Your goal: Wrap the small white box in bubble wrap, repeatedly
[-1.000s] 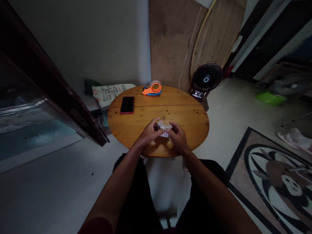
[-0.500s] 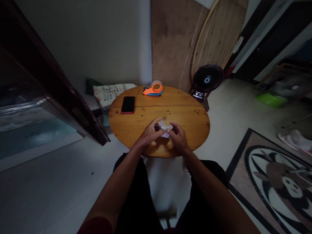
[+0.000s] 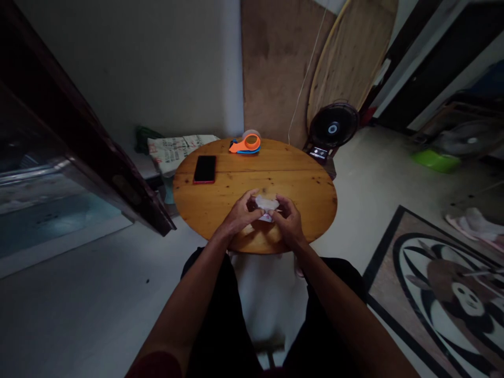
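Observation:
Between my two hands is a small whitish packet [image 3: 266, 203] with a pinkish mark on its lower edge, held over the near half of the oval wooden table [image 3: 275, 173]. My left hand [image 3: 241, 214] grips its left side, thumb on the near edge. On the right side, my right hand [image 3: 288, 216] grips it with thumb and fingers. Part of the packet is hidden by the fingers, and its exact make is too small to tell.
A dark phone [image 3: 205, 169] lies at the table's left. An orange and blue tape dispenser [image 3: 248, 143] stands at the far edge. Beyond are a printed sack [image 3: 177, 149], a black fan [image 3: 334, 126] and a green basin [image 3: 436, 160].
The whole view has shifted slightly. Both hands stay around the packet, whose whitish top shows a little more spread between the fingers.

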{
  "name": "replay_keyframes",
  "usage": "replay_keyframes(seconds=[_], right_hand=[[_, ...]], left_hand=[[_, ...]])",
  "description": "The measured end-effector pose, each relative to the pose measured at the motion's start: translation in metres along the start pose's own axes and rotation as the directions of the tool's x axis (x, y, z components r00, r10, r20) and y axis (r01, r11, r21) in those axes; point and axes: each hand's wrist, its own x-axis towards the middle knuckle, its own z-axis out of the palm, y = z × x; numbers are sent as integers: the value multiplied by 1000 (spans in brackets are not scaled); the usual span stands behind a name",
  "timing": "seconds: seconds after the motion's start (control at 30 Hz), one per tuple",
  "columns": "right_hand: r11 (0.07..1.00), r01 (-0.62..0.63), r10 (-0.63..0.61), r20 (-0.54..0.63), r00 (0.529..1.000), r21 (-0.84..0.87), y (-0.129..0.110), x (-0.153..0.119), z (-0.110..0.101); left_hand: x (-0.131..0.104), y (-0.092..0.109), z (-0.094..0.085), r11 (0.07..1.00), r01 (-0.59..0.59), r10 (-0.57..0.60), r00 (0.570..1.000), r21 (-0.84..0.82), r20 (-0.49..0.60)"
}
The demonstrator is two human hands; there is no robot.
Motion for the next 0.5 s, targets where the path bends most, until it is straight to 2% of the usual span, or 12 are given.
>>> replay_keyframes(seconds=[0.13, 0.23, 0.3, 0.4, 0.5], right_hand=[[1000, -9, 9, -4, 1000, -26, 3, 0, -1], [1000, -3, 2, -19, 1000, -26, 7, 1, -1], [999, 6, -8, -30, 1000, -54, 9, 1, -1], [992, 25, -31, -46, 998, -127, 9, 0, -1], [984, 33, -44, -60, 997, -175, 7, -2, -1]], left_hand=[[-1, 4, 0, 997, 8, -6, 1000, 82, -29], [-4, 7, 3, 968, 22, -1, 997, 250, -82], [-5, 9, 5, 907, 15, 40, 992, 421, -121], [-7, 9, 8, 765, -7, 150, 974, 643, -168], [-7, 6, 6, 710, -35, 239, 952, 704, -194]])
